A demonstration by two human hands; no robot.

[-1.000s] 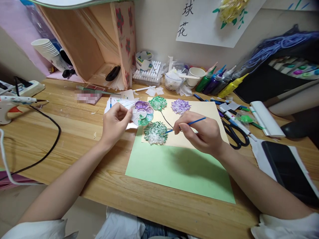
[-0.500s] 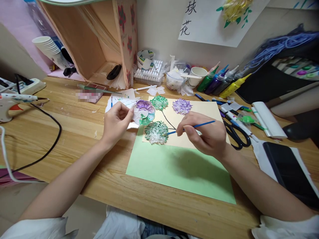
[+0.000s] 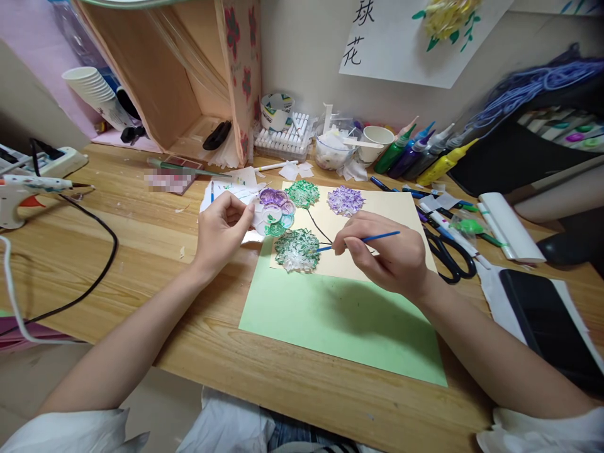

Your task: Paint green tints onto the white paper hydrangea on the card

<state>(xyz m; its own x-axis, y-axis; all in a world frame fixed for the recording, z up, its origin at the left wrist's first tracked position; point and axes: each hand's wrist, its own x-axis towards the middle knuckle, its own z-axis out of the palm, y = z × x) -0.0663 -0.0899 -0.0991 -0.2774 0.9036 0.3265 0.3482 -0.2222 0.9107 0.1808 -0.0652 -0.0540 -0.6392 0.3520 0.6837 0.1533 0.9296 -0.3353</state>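
Note:
Pinched in my left hand [image 3: 221,233] is a small flower-shaped paint palette [image 3: 272,212] with purple, green and pale blue paint in its wells. My right hand [image 3: 384,255] grips a thin blue paintbrush [image 3: 383,236], its tip at the right edge of a green-and-white ruffled flower [image 3: 297,250]. That flower lies on a cream sheet [image 3: 396,204] with a green flower [image 3: 302,194] and a purple flower [image 3: 346,200]. Thin dark stem lines [image 3: 317,225] run between them, partly hidden by my right hand. Under the cream sheet lies light green paper [image 3: 340,333].
Black scissors [image 3: 448,264], several pens and a phone [image 3: 542,314] lie on the right. Paint bottles [image 3: 406,151], a paper cup [image 3: 375,143] and a marker box [image 3: 283,141] stand at the back. A glue gun [image 3: 28,192] with a black cable [image 3: 111,251] is on the left.
The brush in my right hand has tilted slightly, its rear end shifting a little left. My left hand and the palette stay almost in place.

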